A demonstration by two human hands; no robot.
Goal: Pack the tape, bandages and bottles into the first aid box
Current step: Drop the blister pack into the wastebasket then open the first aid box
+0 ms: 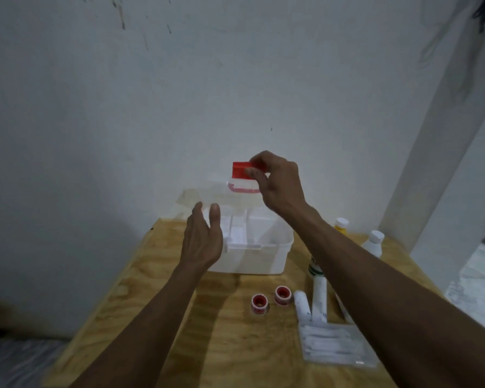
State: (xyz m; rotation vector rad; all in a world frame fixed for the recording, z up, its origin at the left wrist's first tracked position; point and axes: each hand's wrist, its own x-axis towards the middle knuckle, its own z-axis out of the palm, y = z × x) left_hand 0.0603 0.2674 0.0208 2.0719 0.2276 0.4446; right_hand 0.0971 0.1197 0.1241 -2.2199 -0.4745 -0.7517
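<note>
A white first aid box (259, 257) stands on the wooden table (227, 345), its clear lid (207, 196) raised toward the wall. My right hand (277, 183) pinches the red latch (241, 170) at the lid's top edge. My left hand (203, 239) hovers open at the box's left side, fingers apart. Two red-and-white tape rolls (270, 299) sit in front of the box. White rolled bandages (311, 299) and a clear packet of bandages (336, 345) lie to the right. Bottles with white caps (374, 242) stand at the right, partly hidden by my forearm.
A white wall rises right behind the table. The table's left edge drops to a dark floor with plastic sheeting (14, 362). A white pillar (431, 163) stands at the right.
</note>
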